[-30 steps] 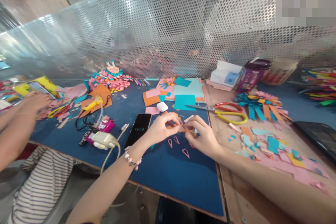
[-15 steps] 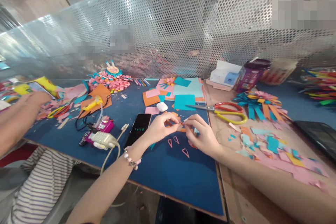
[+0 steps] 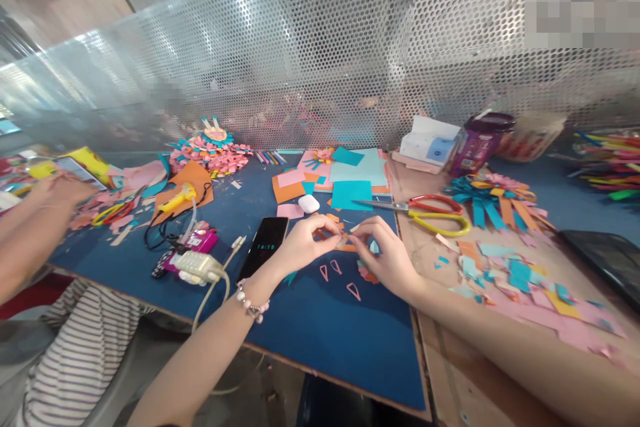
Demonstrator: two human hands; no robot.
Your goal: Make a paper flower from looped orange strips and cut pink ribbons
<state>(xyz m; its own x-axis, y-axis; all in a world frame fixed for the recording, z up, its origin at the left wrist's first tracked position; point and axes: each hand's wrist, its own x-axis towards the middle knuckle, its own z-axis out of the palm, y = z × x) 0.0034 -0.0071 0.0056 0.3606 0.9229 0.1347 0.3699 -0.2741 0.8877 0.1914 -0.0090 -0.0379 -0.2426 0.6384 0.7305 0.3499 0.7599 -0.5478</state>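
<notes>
My left hand (image 3: 305, 245) and right hand (image 3: 393, 263) nearly meet, each grip narrowed at the fingertips; what either pinches, if anything, I can't tell. Three pink paper loops (image 3: 359, 295) lie nearby on the blue tabletop (image 3: 345, 353). Light, steady fingertips would best avoid creasing such thin paper.

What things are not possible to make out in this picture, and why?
All in the head view:
- anything between left hand and right hand: small, covered by fingers
- pink paper: partly behind right hand
- black device: cut by right edge
- purple cup: print too small
</notes>
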